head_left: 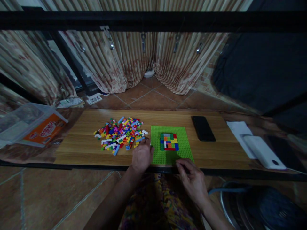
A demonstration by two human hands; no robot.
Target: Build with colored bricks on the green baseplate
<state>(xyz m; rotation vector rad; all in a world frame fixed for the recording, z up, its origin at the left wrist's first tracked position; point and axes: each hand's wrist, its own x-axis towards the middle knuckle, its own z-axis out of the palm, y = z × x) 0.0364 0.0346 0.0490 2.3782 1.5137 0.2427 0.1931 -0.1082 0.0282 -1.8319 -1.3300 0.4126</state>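
My left hand is at the right edge of a pile of loose toy bricks, with its fingers curled together. Whatever is between its fingertips is hidden. Right of it, a green studded baseplate lies on the wooden table. A roughly square block of multicoloured bricks sits on the baseplate, with red, blue, yellow, white, orange and green pieces. My right hand rests by the baseplate's front edge, thumb and fingers loosely closed, and no brick shows in it.
A black phone lies right of the baseplate on the table. Farther right are a white power-bank-like device and white paper. A clear plastic tub with an orange label stands at the left. A dark bar crosses above.
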